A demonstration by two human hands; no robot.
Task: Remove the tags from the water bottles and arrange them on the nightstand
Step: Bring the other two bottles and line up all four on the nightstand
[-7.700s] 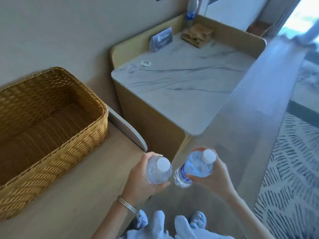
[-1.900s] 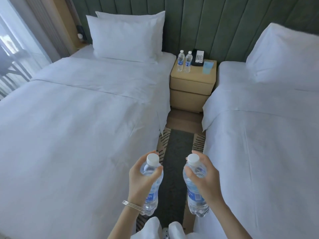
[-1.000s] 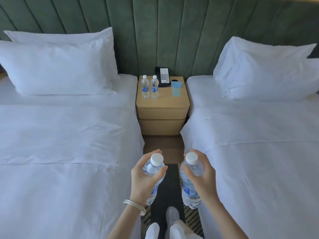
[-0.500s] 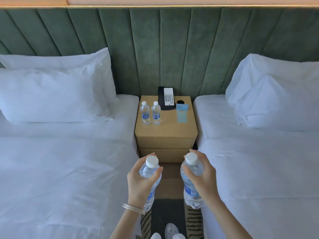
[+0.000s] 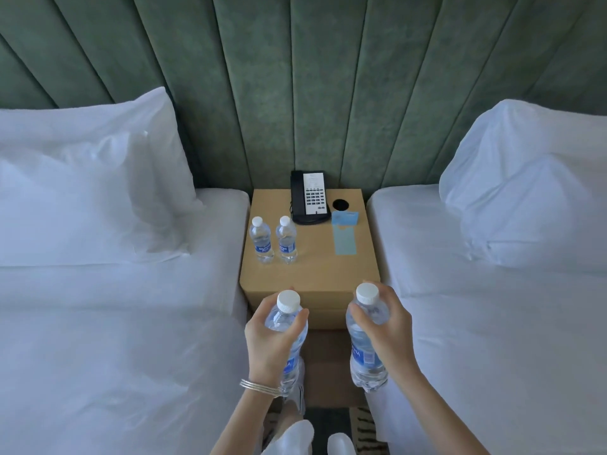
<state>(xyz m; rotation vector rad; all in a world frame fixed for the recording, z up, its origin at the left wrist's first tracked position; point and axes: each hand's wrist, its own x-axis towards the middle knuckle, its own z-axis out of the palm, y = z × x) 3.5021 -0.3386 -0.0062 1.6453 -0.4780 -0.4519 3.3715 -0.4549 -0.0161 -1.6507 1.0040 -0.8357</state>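
My left hand [image 5: 269, 346] grips a clear water bottle [image 5: 289, 310] with a white cap and blue label, held upright. My right hand [image 5: 391, 330] grips a second such bottle [image 5: 364, 353]. Both hang in front of the tan nightstand [image 5: 315, 274], just below its front edge. Two more bottles [image 5: 261, 239] [image 5: 286, 239] stand side by side on the nightstand's left part. I see no tag on any of the bottles.
A black telephone [image 5: 310, 197] sits at the back of the nightstand, with a pale blue card [image 5: 345, 231] and a round hole [image 5: 340, 204] to its right. White beds with pillows [image 5: 92, 178] [image 5: 525, 185] flank the nightstand. A green padded headboard [image 5: 312, 77] rises behind.
I have walked from a desk with a wicker basket to the gap between the beds. The nightstand has come much closer. Both hands keep their bottles.
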